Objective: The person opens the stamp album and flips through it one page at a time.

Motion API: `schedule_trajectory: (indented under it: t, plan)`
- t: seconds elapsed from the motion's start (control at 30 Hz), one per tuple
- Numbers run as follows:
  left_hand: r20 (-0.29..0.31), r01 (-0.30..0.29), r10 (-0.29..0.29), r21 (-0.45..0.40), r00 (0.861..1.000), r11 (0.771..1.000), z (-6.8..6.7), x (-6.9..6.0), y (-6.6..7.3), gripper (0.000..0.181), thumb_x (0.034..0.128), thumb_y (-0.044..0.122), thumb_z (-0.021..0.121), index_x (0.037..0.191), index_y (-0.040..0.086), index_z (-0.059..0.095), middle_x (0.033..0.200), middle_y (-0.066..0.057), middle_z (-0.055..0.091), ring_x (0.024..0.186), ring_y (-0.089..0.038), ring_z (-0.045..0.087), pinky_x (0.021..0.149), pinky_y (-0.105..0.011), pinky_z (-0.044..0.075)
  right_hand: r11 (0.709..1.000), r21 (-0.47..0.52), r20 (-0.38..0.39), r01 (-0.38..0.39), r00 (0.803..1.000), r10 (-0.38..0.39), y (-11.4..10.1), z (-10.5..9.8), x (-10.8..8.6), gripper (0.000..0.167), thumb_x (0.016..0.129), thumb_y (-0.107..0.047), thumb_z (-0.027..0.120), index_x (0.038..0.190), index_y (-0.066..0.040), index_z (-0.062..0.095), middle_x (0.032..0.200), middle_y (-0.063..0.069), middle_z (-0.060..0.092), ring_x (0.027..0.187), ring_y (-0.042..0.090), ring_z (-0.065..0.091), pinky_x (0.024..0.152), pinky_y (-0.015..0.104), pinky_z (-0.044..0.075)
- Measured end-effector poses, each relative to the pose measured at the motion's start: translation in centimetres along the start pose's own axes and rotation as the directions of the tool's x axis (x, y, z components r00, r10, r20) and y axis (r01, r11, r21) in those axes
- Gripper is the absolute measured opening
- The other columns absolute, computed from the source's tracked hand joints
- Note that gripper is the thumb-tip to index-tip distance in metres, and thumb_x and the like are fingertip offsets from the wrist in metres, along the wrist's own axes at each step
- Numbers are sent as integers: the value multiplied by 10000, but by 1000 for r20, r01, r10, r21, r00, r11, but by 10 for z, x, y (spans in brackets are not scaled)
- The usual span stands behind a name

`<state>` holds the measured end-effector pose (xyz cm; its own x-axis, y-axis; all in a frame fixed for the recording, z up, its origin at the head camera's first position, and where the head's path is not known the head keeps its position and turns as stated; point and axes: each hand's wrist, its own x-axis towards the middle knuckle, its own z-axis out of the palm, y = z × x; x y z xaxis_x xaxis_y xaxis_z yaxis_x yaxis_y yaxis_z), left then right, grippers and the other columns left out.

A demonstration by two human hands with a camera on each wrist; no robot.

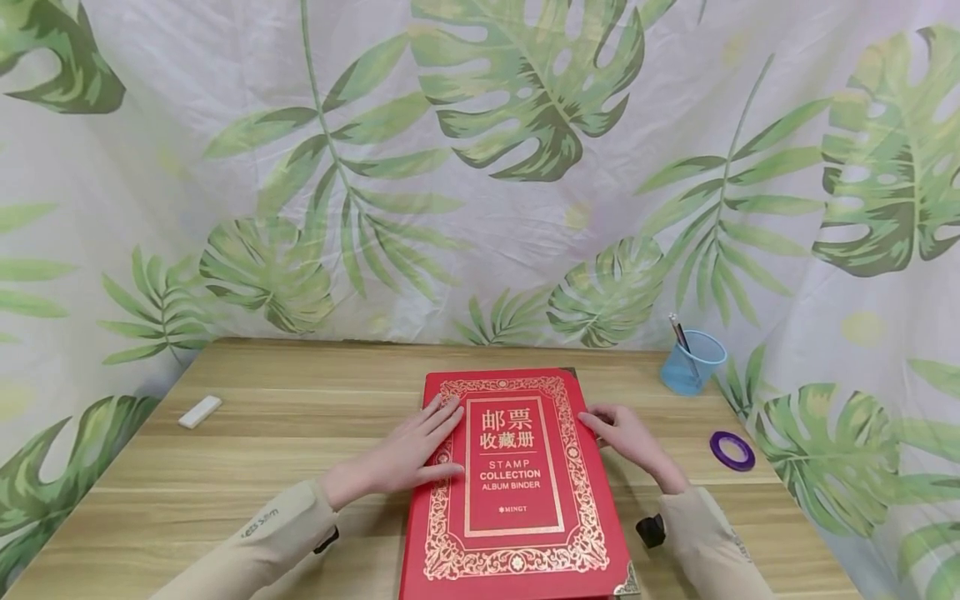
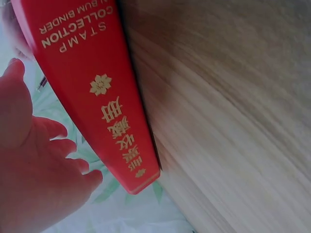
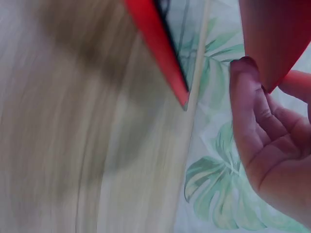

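A red stamp album (image 1: pixel 513 458) with gold lettering and an ornate gold border lies on the wooden table. My left hand (image 1: pixel 412 446) rests on the left part of its front cover, fingers spread. The album's spine (image 2: pixel 99 97) shows in the left wrist view beside that hand. At the right edge, my right hand (image 1: pixel 626 433) pinches the front cover, thumb on top and fingers beneath. In the right wrist view the cover (image 3: pixel 272 39) stands apart from the lower red board (image 3: pixel 158 48), so it is raised at that side. The pages are mostly hidden.
A blue mesh pen cup (image 1: pixel 693 364) holding a few pens stands at the back right of the table (image 1: pixel 315 392). A purple roll of tape (image 1: pixel 732 451) lies right of my right hand. A small white block (image 1: pixel 200 412) sits at the far left. Leaf-patterned cloth hangs behind.
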<state>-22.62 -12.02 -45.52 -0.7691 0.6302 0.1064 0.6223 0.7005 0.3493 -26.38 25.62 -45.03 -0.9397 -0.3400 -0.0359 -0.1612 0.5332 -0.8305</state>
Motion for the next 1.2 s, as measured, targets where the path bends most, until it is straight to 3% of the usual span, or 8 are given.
schedule_trajectory:
  t: [0.07, 0.23, 0.43, 0.67, 0.9, 1.2]
  plan:
    - [7, -19, 19, -12, 1000, 1000, -1, -1, 2, 864, 943, 528, 585, 1545, -11, 278, 1640, -201, 225, 1523, -446, 168, 1195, -599, 261, 995, 96, 15, -38, 999, 36, -2, -2, 0, 434, 1022, -265, 550, 1268, 89, 594, 1037, 175, 730, 787, 92, 721, 731, 287, 608]
    - [27, -28, 29, -47, 999, 999, -2, -4, 5, 875, 946, 540, 578, 1551, -8, 262, 1646, -195, 210, 1532, -421, 163, 1196, -571, 279, 970, 227, 40, -91, 996, 84, -10, -6, 1, 488, 1014, -276, 565, 1293, 125, 557, 1031, 106, 745, 802, 65, 727, 799, 276, 601]
    - [56, 3, 1, -84, 998, 996, -3, -8, 5, 908, 930, 593, 567, 1578, 59, 222, 1669, -135, 171, 1546, -369, 161, 1213, -572, 252, 941, 328, 79, -88, 995, 66, -26, -11, 5, 517, 1031, -262, 531, 1355, 139, 492, 1041, 11, 741, 870, 62, 738, 818, 236, 592]
    - [50, 26, -17, -169, 999, 985, -6, -12, 0, 921, 915, 571, 604, 1586, 82, 206, 1679, -108, 143, 1549, -347, 168, 1197, -557, 294, 913, 406, 64, -41, 998, 16, -52, -13, 10, 523, 1029, -243, 535, 1364, 154, 470, 1033, -36, 730, 892, 70, 734, 813, 242, 596]
    - [56, 72, -58, -280, 997, 957, -12, -18, -3, 933, 903, 528, 641, 1597, 115, 174, 1686, -78, 122, 1550, -333, 165, 1175, -574, 324, 897, 440, 45, 33, 997, -58, -84, -10, 12, 472, 1042, -277, 508, 1329, 97, 514, 1056, -40, 721, 954, 86, 725, 851, 262, 592]
    - [8, 99, -105, -391, 994, 915, -21, -22, 1, 953, 894, 458, 684, 1585, 45, 174, 1665, -173, 144, 1513, -389, 227, 1146, -594, 353, 814, 550, 2, 187, 974, -225, -113, 14, 13, 502, 1061, -234, 459, 1453, 75, 412, 1195, -97, 687, 1087, 57, 685, 894, 255, 577]
